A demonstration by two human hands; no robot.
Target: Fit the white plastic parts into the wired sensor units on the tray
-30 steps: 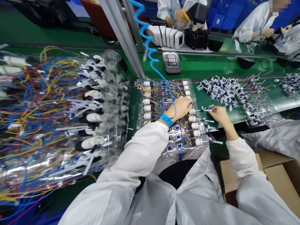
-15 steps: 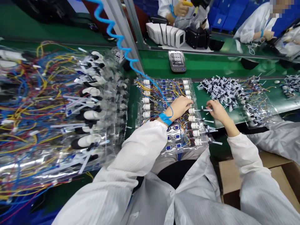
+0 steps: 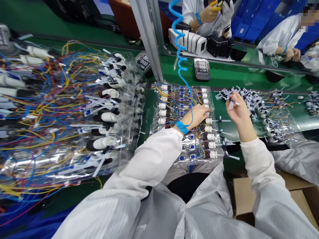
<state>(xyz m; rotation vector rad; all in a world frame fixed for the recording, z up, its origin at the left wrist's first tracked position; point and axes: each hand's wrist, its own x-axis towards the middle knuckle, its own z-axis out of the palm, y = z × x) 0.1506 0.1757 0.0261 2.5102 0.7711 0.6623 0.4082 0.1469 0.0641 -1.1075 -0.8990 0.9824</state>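
Two bare hands, in white coat sleeves, at a green-topped bench [image 3: 229, 74].

Item: left hand [image 3: 198, 115], wearing a blue wristband [image 3: 181, 127] with a blue coiled cord [image 3: 179, 43]. It lies palm down across a flat clear plastic sheet [image 3: 178, 162]. Fingers slightly bent, tips at the right-hand column of white cylinders [image 3: 209, 128]; whether they grip one, cannot tell.

Item: right hand [image 3: 238, 108], raised in front of a loose heap of small dark pieces with whitish strips [image 3: 254, 103]. Thumb and fingers drawn together on one small dark piece with a translucent whitish strip [image 3: 233, 103], partly hidden by the fingers.

On the sheet: two columns of cylinders, left and right; red, yellow and blue wires; small blue squares between. Several strip-bearing pieces stick out past its right edge, beside the lower cylinders.

To the left: one stack of clear sheets [image 3: 45, 166] carrying larger-looking white cylinders and tangled wires.

Behind the sheet: one dark grey display unit [image 3: 201, 69], face up, digits showing; a second [image 3: 144, 62] beside a grey metal post [image 3: 147, 33].

Lower right: one open brown cardboard box [image 3: 244, 194].
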